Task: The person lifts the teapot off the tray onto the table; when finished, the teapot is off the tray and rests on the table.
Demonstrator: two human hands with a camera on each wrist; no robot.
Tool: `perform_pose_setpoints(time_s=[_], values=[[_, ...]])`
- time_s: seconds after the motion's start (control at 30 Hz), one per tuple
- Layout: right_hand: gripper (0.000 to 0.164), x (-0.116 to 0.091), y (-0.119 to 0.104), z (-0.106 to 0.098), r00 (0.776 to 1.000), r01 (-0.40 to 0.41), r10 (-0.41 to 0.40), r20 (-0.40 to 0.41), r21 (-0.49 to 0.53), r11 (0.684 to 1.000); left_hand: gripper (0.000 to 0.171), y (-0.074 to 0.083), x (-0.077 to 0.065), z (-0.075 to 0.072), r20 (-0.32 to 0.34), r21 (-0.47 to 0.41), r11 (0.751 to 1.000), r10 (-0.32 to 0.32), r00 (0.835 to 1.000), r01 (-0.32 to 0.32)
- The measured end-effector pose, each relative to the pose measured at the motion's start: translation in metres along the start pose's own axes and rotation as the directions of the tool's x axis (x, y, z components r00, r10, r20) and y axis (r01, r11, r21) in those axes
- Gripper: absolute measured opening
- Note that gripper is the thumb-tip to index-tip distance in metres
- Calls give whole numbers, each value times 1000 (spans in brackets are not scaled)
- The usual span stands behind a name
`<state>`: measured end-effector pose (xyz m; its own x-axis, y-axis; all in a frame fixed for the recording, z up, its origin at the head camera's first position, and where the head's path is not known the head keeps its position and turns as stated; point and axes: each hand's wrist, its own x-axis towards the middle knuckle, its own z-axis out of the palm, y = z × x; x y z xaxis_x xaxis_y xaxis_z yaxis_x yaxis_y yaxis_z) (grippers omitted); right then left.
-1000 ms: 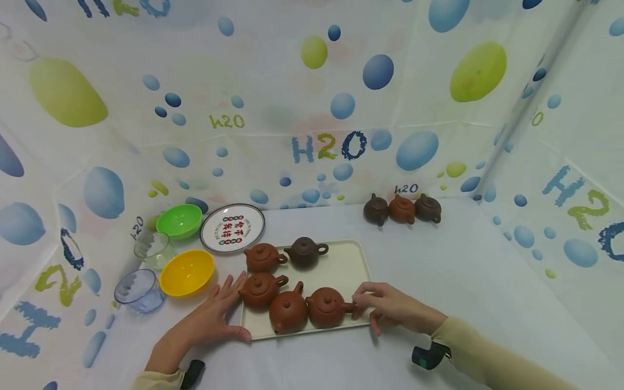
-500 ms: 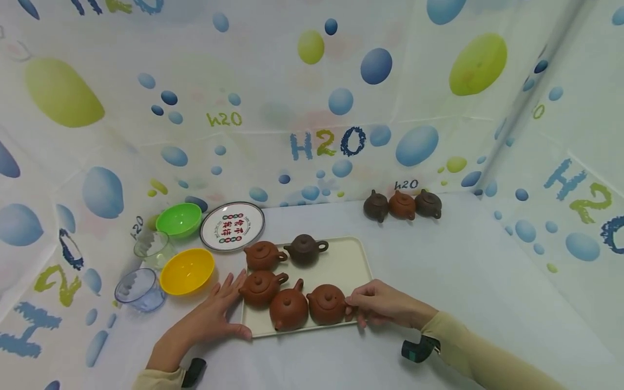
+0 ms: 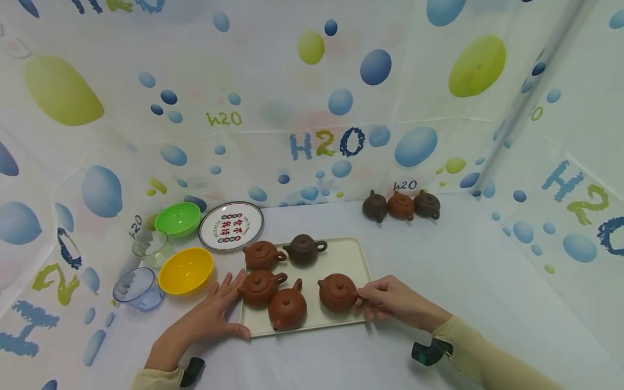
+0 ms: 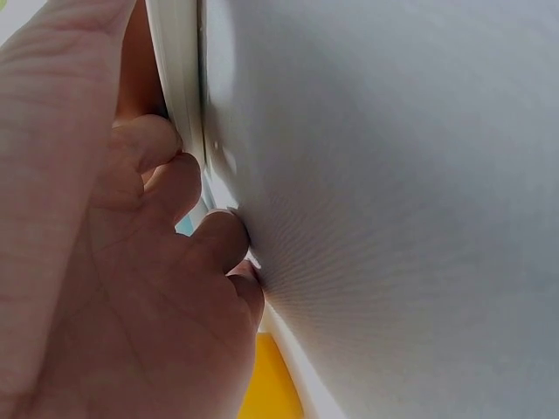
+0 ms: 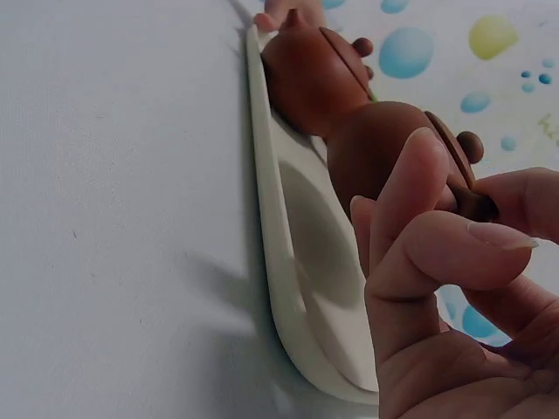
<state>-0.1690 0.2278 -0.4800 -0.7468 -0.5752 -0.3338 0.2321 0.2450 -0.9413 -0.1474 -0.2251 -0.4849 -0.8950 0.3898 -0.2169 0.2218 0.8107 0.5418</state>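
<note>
My right hand [image 3: 397, 303] pinches the handle of a reddish-brown clay teapot [image 3: 337, 293] over the right part of a cream tray [image 3: 347, 260]. In the right wrist view the held teapot [image 5: 371, 157] has its shadow on the tray floor [image 5: 319, 227] beneath it. My left hand [image 3: 212, 314] lies spread along the tray's left edge, thumb at the front corner; the left wrist view has its fingertips [image 4: 223, 240] beside the rim. Three reddish-brown teapots [image 3: 260, 254] [image 3: 258, 288] [image 3: 287, 309] stand on the tray's left side, with a dark brown teapot [image 3: 303, 250] at the back.
Left of the tray are a yellow bowl [image 3: 186, 271], a green bowl [image 3: 177, 219], a blue glass bowl [image 3: 138, 290] and a greenish glass bowl [image 3: 153, 248]. A printed plate [image 3: 231, 226] lies behind. Three small teapots [image 3: 401, 206] line the back right, by the patterned cloth wall.
My right hand has taken the front-right teapot by its handle and drawn it right and slightly back, away from the neighbouring teapot. My left hand stays at the tray edge.
</note>
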Motion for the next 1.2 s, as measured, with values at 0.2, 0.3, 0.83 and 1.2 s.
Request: perform_pose_setpoints(time_s=[0.2, 0.3, 0.83, 1.2], values=[[41, -9, -4, -7, 998, 0, 3, -67, 42, 999, 133, 0, 0, 0, 2, 1, 1000, -2, 1000, 2], [40, -11, -4, -12, 994, -6, 16, -113, 88, 996, 133, 1, 0, -1, 2, 2, 1000, 1, 1000, -1], [42, -3, -8, -42, 909, -45, 116, -400, 183, 982, 133, -2, 0, 0, -11, -3, 1000, 11, 1000, -11], [44, 21, -13, -59, 861, -36, 140, -489, 217, 976, 133, -1, -1, -1, -10, 0, 1000, 5, 1000, -5]])
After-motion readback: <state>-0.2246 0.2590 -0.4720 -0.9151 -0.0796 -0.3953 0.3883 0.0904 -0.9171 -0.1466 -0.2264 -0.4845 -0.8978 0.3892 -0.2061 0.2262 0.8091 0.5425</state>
